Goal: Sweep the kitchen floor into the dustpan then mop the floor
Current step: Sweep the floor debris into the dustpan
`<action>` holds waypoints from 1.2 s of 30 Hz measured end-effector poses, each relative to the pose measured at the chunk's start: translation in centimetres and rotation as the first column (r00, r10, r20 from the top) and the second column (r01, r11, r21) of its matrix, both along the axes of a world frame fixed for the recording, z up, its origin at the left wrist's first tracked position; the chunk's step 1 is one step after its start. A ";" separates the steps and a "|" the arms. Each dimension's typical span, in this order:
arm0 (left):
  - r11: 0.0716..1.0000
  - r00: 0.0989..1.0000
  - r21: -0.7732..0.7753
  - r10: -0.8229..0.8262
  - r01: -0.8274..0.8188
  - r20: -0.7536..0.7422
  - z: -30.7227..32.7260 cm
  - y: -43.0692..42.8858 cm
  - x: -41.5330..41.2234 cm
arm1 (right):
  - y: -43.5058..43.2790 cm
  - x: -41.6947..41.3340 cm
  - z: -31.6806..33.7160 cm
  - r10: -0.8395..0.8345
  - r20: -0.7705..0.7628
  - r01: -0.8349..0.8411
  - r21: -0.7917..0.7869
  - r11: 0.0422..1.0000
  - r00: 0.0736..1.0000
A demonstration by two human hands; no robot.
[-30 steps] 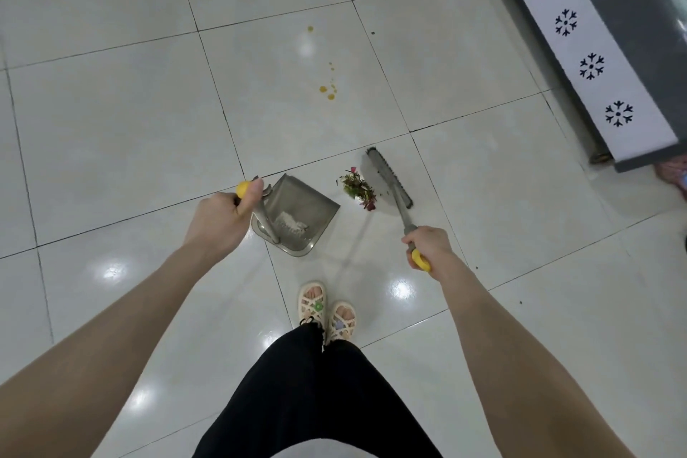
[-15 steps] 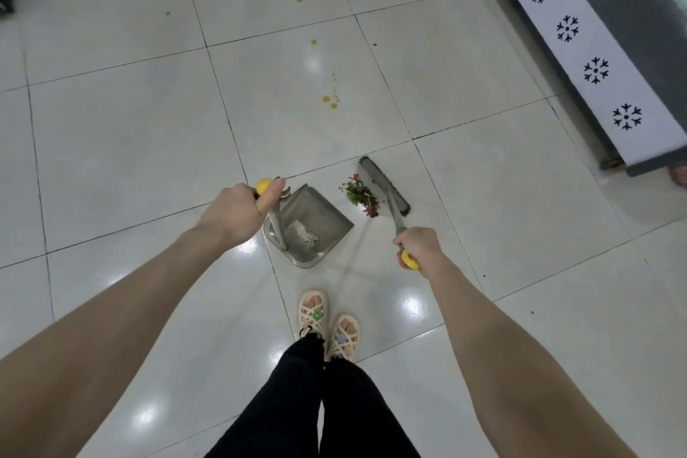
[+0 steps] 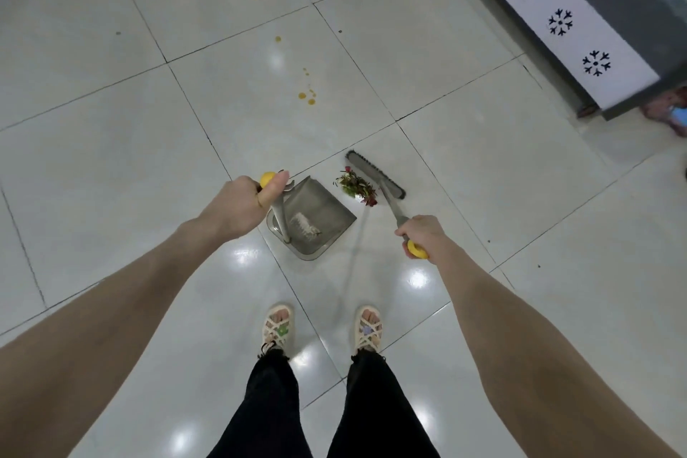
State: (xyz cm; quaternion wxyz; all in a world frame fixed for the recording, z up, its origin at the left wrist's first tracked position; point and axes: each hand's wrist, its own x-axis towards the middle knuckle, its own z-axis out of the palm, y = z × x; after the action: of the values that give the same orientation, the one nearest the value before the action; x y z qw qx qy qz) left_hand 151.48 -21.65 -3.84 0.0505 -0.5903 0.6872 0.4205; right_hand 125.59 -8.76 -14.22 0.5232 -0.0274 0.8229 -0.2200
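- You are gripping the yellow-capped handle of the dustpan point(image 3: 319, 219) in your left hand point(image 3: 238, 204), fingers wrapped round it and thumb lying against the cap. The pan is sitting on the tiled floor point(image 3: 111, 160), its mouth facing the debris.
- Your right hand point(image 3: 423, 234) is clenching the handle of the broom point(image 3: 375, 175) near its yellow end, and the brush head is resting on the floor just behind the pile of plant scraps point(image 3: 357, 187).
- That pile is lying just beside the pan's lip, not inside it. A pale scrap point(image 3: 305, 225) is already lying in the pan.
- Sweeping is looking partly done, with this pile waiting to go in.
- The orange spots point(image 3: 307, 97) farther out are waiting for the mop, which is not showing here, so mopping appears not yet begun.
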 end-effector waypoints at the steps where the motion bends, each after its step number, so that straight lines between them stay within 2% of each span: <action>1: 1.000 1.000 0.013 -0.019 0.019 -0.003 -0.1 -0.8 0.7 | -0.3 0.9 -0.2 -0.032 0.007 0.032 0.008 0.999 0.999; 9: 0.994 0.994 0.028 -0.110 0.110 -0.001 -1.0 -4.9 4.1 | -3.3 5.8 -1.4 -0.105 0.023 0.104 0.039 0.994 0.994; 16: 0.991 0.991 0.013 -0.130 0.130 -0.015 -1.7 -5.8 4.6 | -4.3 9.1 -1.8 0.007 0.060 -0.011 0.056 0.998 0.998; 22: 0.994 0.994 -0.013 -0.106 0.105 -0.036 -1.7 -6.1 5.5 | -1.6 14.1 1.6 0.099 0.158 -0.108 0.046 0.993 0.982; 28: 0.988 0.988 -0.050 -0.146 0.144 -0.042 -2.0 -5.5 6.3 | 0.9 12.3 5.5 -0.044 0.115 0.049 -0.043 0.998 0.992; 36: 0.990 0.990 -0.042 -0.137 0.136 -0.026 -2.1 -3.5 8.8 | -1.7 11.3 3.9 -0.058 0.046 0.060 -0.062 0.996 0.997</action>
State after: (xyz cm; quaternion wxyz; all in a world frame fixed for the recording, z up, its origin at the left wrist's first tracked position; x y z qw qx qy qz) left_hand 160.32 -25.19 -5.94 0.0575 -0.5369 0.7348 0.4106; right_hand 136.85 -10.44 -10.34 0.5332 -0.0149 0.8043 -0.2619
